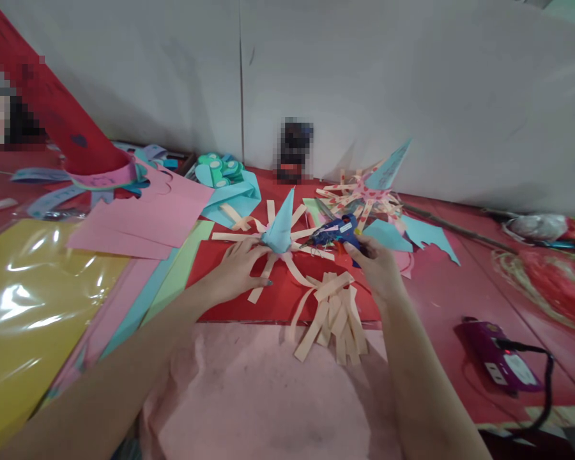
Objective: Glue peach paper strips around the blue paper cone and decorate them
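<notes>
A light-blue paper cone (278, 231) stands upright with cream paper strips (230, 237) fanned out round its base, on red sheets (220, 297). My left hand (239, 268) holds the cone's base from the left, its thumb lower down by a front strip. In my right hand (371, 259) is a blue hot glue gun (336, 230). Its nozzle points left, just above the strips on the cone's right side. A loose pile of cream paper strips (338, 316) lies in front, below the right hand.
A second cone craft (383, 172) with heart-patterned strips stands behind. Pink sheets (138, 217), a yellow plastic-wrapped pack (43, 281) and a red tube (71, 108) are to the left. On the right lie a purple power socket (501, 358) with its cable and red stringy material (556, 281).
</notes>
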`<state>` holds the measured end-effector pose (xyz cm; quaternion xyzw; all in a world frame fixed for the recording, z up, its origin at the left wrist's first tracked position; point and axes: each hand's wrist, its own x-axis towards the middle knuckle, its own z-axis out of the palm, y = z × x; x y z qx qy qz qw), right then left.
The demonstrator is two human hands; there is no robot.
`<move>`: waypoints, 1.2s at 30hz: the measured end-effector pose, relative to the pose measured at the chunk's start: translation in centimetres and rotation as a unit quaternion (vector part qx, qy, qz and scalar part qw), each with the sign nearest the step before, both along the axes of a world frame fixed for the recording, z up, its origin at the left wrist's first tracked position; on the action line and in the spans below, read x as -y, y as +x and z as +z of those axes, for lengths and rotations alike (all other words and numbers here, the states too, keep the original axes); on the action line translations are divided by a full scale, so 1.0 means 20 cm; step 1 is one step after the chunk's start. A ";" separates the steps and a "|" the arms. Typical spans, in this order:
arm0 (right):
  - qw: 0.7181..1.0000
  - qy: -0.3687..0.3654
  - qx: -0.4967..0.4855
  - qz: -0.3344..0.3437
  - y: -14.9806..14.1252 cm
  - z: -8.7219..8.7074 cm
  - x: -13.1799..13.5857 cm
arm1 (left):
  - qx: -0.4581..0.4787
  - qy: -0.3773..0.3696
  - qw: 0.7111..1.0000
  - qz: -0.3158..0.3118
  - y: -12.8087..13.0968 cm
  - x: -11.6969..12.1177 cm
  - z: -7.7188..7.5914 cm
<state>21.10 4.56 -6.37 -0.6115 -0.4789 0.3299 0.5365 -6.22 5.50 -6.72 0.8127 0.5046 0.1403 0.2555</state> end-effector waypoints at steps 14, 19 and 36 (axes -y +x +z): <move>0.964 0.117 0.238 -0.032 -0.06 -0.04 0.00 | 0.009 0.005 0.999 -0.036 -0.05 -0.06 0.00; 0.954 0.141 0.265 -0.014 -0.09 -0.05 0.01 | -0.005 -0.003 1.000 -0.029 -0.04 -0.05 0.01; 0.846 0.234 0.478 0.009 -0.11 0.04 0.08 | -0.007 0.015 0.999 -0.041 -0.05 -0.06 0.00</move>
